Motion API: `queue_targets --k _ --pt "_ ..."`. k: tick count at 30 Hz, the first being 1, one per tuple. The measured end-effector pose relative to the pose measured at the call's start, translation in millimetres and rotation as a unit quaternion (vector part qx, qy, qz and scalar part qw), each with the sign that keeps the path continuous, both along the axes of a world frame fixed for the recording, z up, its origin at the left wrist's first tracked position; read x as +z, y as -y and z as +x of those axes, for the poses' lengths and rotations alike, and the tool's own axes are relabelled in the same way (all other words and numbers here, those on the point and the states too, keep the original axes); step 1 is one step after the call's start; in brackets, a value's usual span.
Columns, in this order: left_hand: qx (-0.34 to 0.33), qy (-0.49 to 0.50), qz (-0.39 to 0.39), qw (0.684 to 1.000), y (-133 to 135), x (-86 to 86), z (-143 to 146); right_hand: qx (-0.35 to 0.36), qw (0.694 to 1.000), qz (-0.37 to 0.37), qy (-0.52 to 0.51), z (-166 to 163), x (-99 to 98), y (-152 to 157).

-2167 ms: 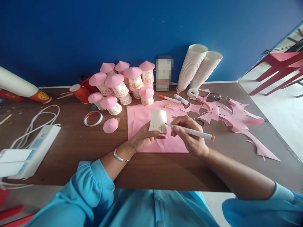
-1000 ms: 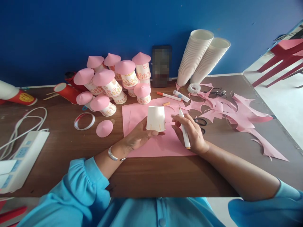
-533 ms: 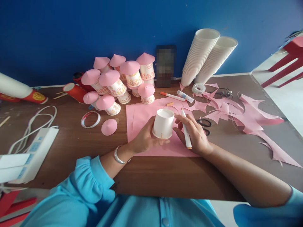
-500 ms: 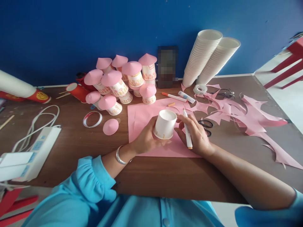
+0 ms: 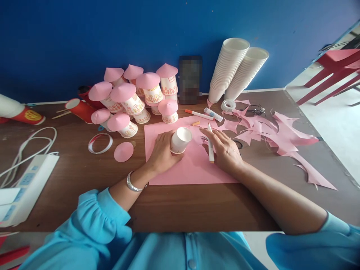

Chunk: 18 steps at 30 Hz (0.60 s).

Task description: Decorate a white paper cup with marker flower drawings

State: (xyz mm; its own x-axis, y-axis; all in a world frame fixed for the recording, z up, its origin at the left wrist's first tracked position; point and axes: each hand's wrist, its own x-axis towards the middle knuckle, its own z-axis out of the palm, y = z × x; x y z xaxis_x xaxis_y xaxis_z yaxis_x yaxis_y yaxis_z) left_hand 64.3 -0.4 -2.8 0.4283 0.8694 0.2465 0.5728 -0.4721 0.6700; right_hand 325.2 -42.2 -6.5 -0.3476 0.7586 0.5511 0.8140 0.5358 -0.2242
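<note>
My left hand (image 5: pixel 164 152) is closed around the side of a white paper cup (image 5: pixel 180 141), its narrow base end facing up and tilted slightly. In my right hand (image 5: pixel 226 150) is a white marker (image 5: pixel 210 146), tip pointing away from me. Both hands are low over a pink paper sheet (image 5: pixel 194 174). Black scissors (image 5: pixel 238 144) lie partly hidden beneath my right hand. An orange marker cap (image 5: pixel 196 123) rests on the sheet's far part. Beyond my left hand stand several decorated cups with pink cone roofs (image 5: pixel 123 92).
Two tall stacks of white cups (image 5: pixel 229 69) lean by the blue wall. Pink paper scraps (image 5: pixel 281 131) cover the right side. An orange-capped marker (image 5: pixel 199 114), a glue stick (image 5: pixel 213 114), tape rolls (image 5: pixel 100 143), a pink cone (image 5: pixel 123 152) and a power strip (image 5: pixel 33 187) lie around.
The cup has gone lower, slightly away and to the left in my left hand. My right hand has lowered with the marker and flattened towards the paper. The view has shifted rightward.
</note>
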Motion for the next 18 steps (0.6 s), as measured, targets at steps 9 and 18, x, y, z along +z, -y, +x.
queue_targets --k 9,18 --pt "0.009 0.191 -0.120 0.974 -1.2 1.4 -3.7 -0.002 0.988 0.060 0.141 0.9 23.0 -23.0" --pt "0.048 0.281 -0.138 0.949 -0.3 4.1 -4.7 0.014 0.977 -0.046 0.208 -14.6 19.4 -90.0"
